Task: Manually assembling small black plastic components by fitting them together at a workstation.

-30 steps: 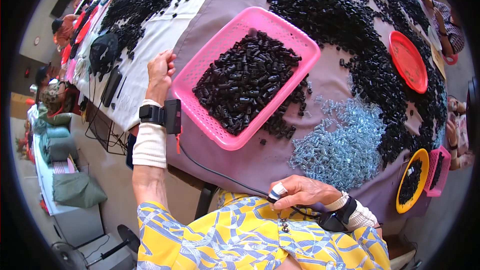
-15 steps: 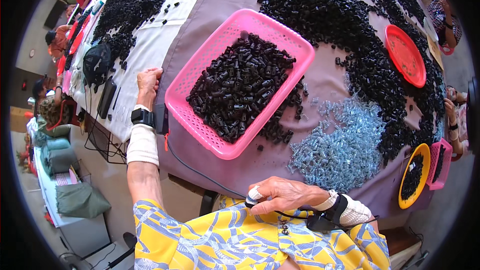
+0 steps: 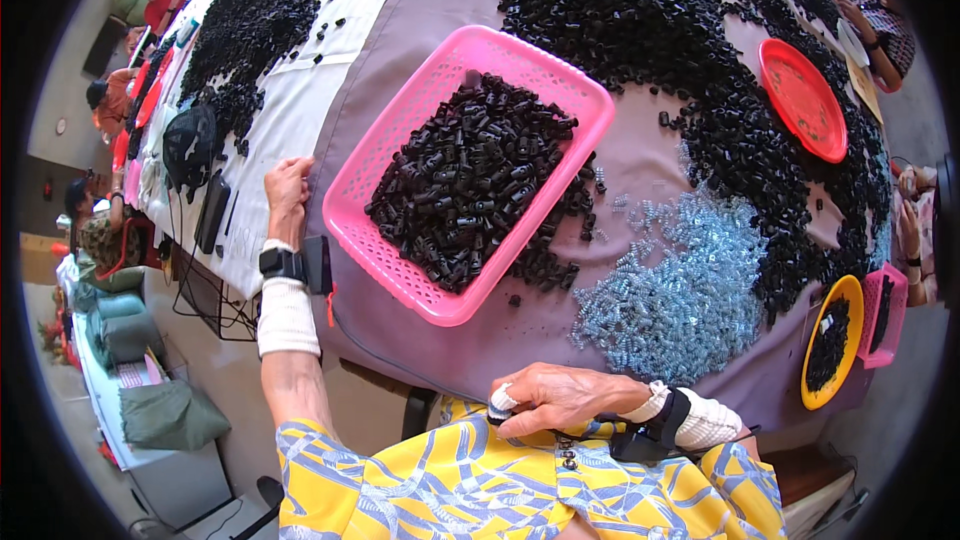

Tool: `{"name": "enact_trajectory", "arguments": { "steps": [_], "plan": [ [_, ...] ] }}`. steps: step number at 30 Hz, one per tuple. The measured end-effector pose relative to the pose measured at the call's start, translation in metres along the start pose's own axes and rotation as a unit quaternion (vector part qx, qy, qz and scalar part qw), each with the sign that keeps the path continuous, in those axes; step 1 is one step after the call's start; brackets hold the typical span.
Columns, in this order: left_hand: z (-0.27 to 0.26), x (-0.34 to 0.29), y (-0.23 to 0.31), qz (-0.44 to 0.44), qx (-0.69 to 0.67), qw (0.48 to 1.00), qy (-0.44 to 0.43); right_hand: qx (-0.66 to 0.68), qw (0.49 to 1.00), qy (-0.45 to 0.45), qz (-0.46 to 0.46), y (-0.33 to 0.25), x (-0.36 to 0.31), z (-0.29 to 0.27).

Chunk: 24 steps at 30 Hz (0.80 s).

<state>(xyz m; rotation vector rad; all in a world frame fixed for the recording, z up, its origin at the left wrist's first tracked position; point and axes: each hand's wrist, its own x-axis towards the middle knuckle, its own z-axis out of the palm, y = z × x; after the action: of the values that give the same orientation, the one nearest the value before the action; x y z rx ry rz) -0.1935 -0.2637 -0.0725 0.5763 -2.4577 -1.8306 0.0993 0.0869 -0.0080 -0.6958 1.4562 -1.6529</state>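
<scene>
My left hand (image 3: 288,190) is closed in a fist at the left of the pink basket, over the border of the white and mauve cloths. Whether anything is inside it is hidden. The pink perforated basket (image 3: 347,212) holds a heap of small black plastic parts (image 3: 480,175). At the table's near edge, in front of my shirt, my right hand (image 3: 560,397) has its fingers curled together, one wearing a white cover. What they hold, if anything, does not show. Beyond that hand spreads a pile of small silvery metal springs (image 3: 675,290).
A wide heap of black parts (image 3: 620,30) covers the far table. To the right are a red tray (image 3: 803,100), a yellow dish (image 3: 858,305) and a smaller pink basket (image 3: 882,325). A black mesh object (image 3: 190,140) stands left. Other people sit around the table.
My left fist has drawn back slightly toward me along the basket's left side. The right hand stays nearly in place, and the whole view has shifted a little.
</scene>
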Motion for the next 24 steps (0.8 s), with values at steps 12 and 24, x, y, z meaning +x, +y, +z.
{"name": "enact_trajectory", "arguments": {
  "steps": [12, 24],
  "plan": [
    [0.072, -0.211, 0.144, 0.014, -0.241, 0.926, -0.291, -0.109, 0.991, 0.067, -0.044, -0.004, -0.040, -0.020],
    [0.266, -0.344, 0.139, -0.089, -0.046, 0.763, -0.638, -0.164, 0.975, 0.145, 0.036, 0.014, -0.070, -0.013]
  ]
}}
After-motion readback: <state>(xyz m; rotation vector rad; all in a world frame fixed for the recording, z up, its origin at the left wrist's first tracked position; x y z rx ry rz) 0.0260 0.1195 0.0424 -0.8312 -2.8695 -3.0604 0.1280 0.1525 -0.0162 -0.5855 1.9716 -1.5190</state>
